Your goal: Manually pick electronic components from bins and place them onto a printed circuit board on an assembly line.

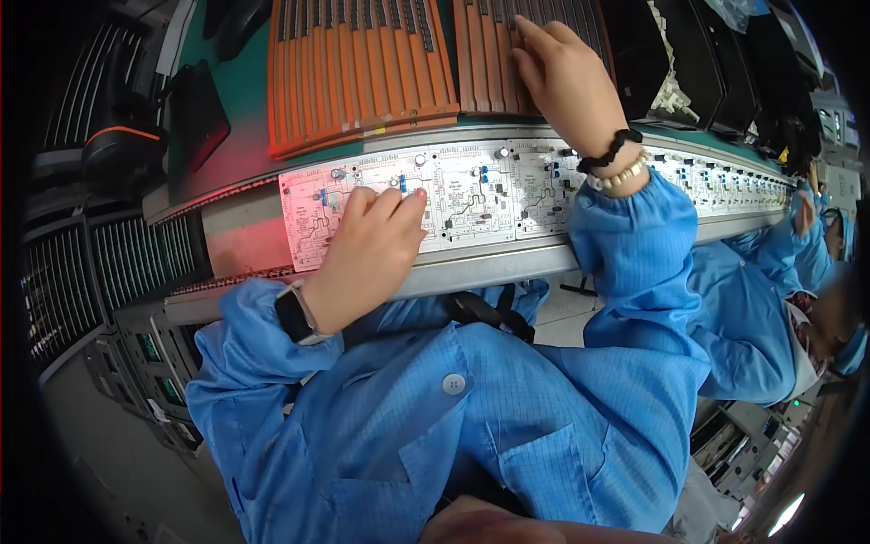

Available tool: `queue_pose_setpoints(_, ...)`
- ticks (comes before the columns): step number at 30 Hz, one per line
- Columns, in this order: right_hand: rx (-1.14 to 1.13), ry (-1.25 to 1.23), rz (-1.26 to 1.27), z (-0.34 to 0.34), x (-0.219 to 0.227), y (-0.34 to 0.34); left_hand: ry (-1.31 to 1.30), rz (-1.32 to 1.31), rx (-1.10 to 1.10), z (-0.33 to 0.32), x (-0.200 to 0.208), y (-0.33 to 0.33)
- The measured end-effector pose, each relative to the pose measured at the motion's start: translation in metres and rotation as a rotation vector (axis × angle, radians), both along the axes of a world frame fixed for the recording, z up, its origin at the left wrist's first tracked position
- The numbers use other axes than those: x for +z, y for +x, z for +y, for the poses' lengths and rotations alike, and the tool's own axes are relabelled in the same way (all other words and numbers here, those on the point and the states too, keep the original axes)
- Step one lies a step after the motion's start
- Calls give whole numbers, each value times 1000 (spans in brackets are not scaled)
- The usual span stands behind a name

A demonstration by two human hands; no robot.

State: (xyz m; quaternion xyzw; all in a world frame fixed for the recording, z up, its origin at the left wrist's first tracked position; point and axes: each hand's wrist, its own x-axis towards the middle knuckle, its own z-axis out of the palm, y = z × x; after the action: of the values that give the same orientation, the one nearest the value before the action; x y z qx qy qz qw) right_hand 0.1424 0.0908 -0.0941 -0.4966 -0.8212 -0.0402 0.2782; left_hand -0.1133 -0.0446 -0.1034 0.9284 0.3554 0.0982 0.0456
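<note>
My left hand (367, 249) is over a row of white circuit boards (462, 186), near the left end. Its fingers are bent and drawn together beside small blue components (323, 197); what they hold, if anything, is hidden. Farther off to the right, my right hand (575, 82) reaches over a brown grooved rack (485, 77). Its index finger and thumb are apart, close to the rack's channels, with nothing visible between them. An orange grooved rack (358, 82) stands to the left, dark parts lined up in its far channels.
A metal conveyor rail (489, 269) runs along the boards' near side. Black bins (716, 63) stand at the far right, one with pale small parts (672, 91). A black scanner-like device (122, 150) is at the left. Another person in blue (752, 308) works along the line.
</note>
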Motion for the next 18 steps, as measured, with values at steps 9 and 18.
queue_pose_setpoints(9,-6,-24,-118,-12,13,-5,58,-409,122,87,21,-8)
queue_pose_setpoints(18,101,-159,-19,-9,23,9,344,-121,118,131,2,9)
